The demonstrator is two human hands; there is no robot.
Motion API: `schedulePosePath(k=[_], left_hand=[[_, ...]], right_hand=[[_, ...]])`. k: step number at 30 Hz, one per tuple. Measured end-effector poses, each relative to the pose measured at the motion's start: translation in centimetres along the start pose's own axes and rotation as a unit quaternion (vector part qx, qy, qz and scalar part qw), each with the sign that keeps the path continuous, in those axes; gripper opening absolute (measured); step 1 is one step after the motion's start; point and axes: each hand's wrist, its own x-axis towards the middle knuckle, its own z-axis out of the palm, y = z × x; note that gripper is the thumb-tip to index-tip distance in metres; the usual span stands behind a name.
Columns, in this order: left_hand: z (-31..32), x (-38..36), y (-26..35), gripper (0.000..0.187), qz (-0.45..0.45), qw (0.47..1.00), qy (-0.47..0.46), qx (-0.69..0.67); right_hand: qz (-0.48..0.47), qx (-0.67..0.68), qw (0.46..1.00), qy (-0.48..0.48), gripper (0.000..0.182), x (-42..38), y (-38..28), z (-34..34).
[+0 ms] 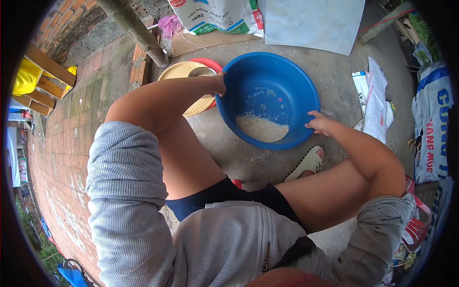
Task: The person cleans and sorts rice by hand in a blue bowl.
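1. The blue basin [269, 60] is in front of the person, between the two hands, over the concrete floor [205, 138]. Whether its base is fully down or partly raised, I cannot tell.
2. The left hand [219, 86] has its fingers bent over the left rim; how far they close on the outer side is hidden. Their hold could slip if the smooth plastic turns under them.
3. The right hand [321, 123] grips the right rim, its fingers only slightly parted, with the rim between them. This looks like a shallow hold, so a sudden load on that side could pull the rim free.
4. The pale grains [262, 128] lie in a heap against the basin's near wall, with a few strewn farther up the inside. A steep tilt towards the body, or a jerk, could send them over the near rim.
5. Loose grains [256, 157] already lie on the floor just outside that rim; more falling there would mix with any dirt.
6. The woven tray [172, 71], with a metal bowl [201, 72] on it, sits close by the left rim. A swing to that side could knock both.
7. The slippered foot [306, 163] is near the basin's close side, and could be struck if the basin drops.
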Motion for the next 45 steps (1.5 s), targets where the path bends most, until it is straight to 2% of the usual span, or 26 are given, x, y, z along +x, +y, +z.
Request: schedulePosePath(k=[2,4,5,6,8,9,11,13,14,16,18,19,20,21,23,24,26,27,29,30,31,33,35,36,39,45], left_hand=[[0.3,0.8,-0.3,0.096,-0.034,0.999,-0.017,0.025],[0.5,0.5,0.3,0.078,-0.023,0.998,-0.023,0.045],[0.6,0.3,0.6,0.069,-0.017,0.998,-0.025,0.055],[0.6,-0.1,1.1,0.062,-0.011,0.997,-0.028,0.065],[0.2,-1.1,2.4,0.05,0.044,0.982,-0.054,0.174],[0.1,-1.3,3.3,0.05,0.044,0.982,-0.057,0.175],[-0.1,-1.7,5.2,0.049,0.182,0.944,-0.072,0.264],[-0.3,-4.2,7.1,0.05,0.218,0.948,-0.057,0.226],[-0.5,-5.6,8.0,0.05,0.253,0.948,-0.036,0.189],[-0.8,-7.9,9.4,0.052,0.255,0.934,-0.026,0.249],[-0.7,-9.7,10.1,0.054,0.254,0.915,-0.018,0.312],[-0.6,-10.1,10.0,0.059,0.247,0.863,-0.004,0.441],[-0.3,-10.5,9.8,0.064,0.235,0.795,0.011,0.56],[0.2,-10.3,9.6,0.064,0.231,0.797,0.009,0.557],[1.1,-9.6,9.4,0.079,0.213,0.745,-0.046,0.63],[1.6,-8.9,9.6,0.079,0.21,0.746,-0.046,0.63],[3.3,-6.8,9.7,0.097,0.217,0.768,-0.067,0.598],[4.5,-5.5,9.3,0.097,0.214,0.769,-0.07,0.598],[8.0,-2.1,7.7,0.109,0.156,0.797,-0.055,0.581],[10.0,0.5,6.5,0.118,0.121,0.817,-0.066,0.56],[12.0,2.5,5.4,0.118,0.122,0.813,-0.071,0.565],[16.7,4.7,3.1,0.1,0.009,0.842,-0.052,0.537],[21.9,6.6,0.4,0.079,0.019,0.902,0.042,0.429],[23.2,6.8,-0.1,0.067,0.024,0.899,0.084,0.429],[22.8,7.2,-0.4,0.071,0.063,0.884,0.115,0.449],[22.5,9.6,-1.6,0.064,0.127,0.879,0.183,0.422]], right_hand=[[0.007,-0.008,1.0,-0.025,0.061,-0.4,-0.9,0.6],[0.013,-0.021,0.998,-0.051,0.053,-0.7,-2.3,1.1],[-0.131,-0.208,0.967,-0.063,0.049,-0.9,-2.9,1.3],[-0.269,-0.382,0.881,-0.072,0.046,-1.2,-3.8,1.5],[-0.292,-0.375,0.874,-0.104,0.044,-3.7,-7.0,2.4],[-0.314,-0.366,0.866,-0.133,0.043,-4.8,-8.5,2.7],[-0.327,-0.359,0.864,-0.131,0.043,-6.0,-9.9,3.2],[-0.338,-0.354,0.862,-0.133,0.043,-6.7,-10.3,3.2],[-0.337,-0.419,0.834,-0.121,0.043,-7.0,-10.5,3.0],[-0.324,-0.535,0.774,-0.095,0.044,-7.1,-10.9,2.4],[-0.299,-0.592,0.746,-0.067,0.045,-6.6,-11.6,2.7],[-0.273,-0.645,0.713,-0.039,0.046,-5.9,-12.1,2.9],[-0.242,-0.679,0.691,-0.056,0.061,-3.7,-12.7,3.7],[-0.245,-0.681,0.688,-0.058,0.061,-2.1,-12.8,4.9],[-0.281,-0.666,0.69,0.022,0.075,0.6,-12.9,7.1],[-0.284,-0.666,0.689,0.022,0.075,1.9,-12.4,8.5],[-0.418,-0.655,0.624,0.077,0.086,4.1,-10.4,11.6],[-0.421,-0.654,0.624,0.075,0.086,5.1,-9.0,13.0],[-0.477,-0.532,0.699,0.04,0.075,6.7,-5.8,15.6],[-0.478,-0.526,0.702,0.038,0.075,7.7,-4.2,16.7],[-0.497,-0.536,0.681,0.049,0.07,8.8,-2.8,17.4],[-0.512,-0.54,0.665,0.058,0.065,10.2,-1.8,18.1],[-0.489,-0.59,0.637,0.09,0.056,11.0,-1.4,19.0],[-0.487,-0.588,0.641,0.08,0.056,11.4,-1.1,19.0],[-0.559,-0.484,0.669,0.066,0.054,12.7,-1.5,18.4],[-0.589,-0.424,0.68,0.1,0.054,13.6,-2.1,18.2]])
